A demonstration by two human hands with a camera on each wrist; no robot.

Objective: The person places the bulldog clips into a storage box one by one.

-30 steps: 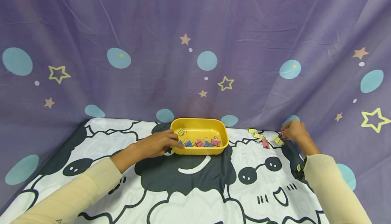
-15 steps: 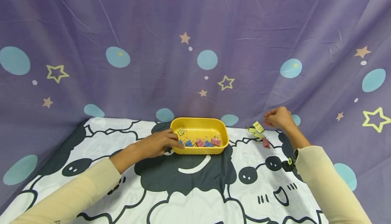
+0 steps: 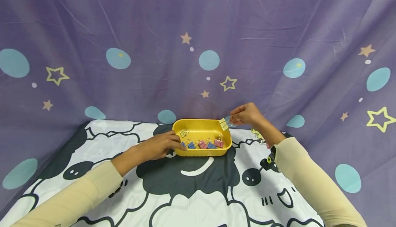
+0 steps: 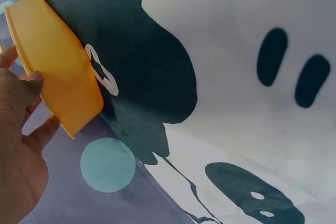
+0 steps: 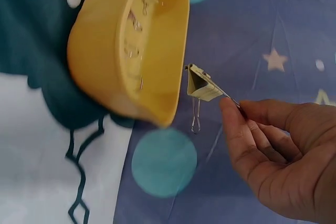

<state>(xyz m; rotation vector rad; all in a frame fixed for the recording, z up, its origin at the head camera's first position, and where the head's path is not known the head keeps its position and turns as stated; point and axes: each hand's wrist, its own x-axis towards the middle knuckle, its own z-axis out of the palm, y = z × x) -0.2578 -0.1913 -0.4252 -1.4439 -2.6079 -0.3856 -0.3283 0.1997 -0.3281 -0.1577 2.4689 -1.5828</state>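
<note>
Right hand (image 3: 243,114) has brought its pinched yellow binder clip (image 3: 223,124) to the yellow tray (image 3: 204,153) (left hand (image 3: 164,145) gripping it), nearer the clips inside (image 3: 202,145).

Head view: we get soft, even light, source out of frame. Pale sheen bands on the purple curtain (image 3: 148,31); faint shadow on the printed cloth (image 3: 210,206) near the right sleeve (image 3: 309,182). Dots by the side edges look stretched. Wrist views run dimmer, greyer. Right wrist: we see the yellow tray (image 5: 97,51) softened, clips (image 5: 135,22) inside it smeared.
</note>
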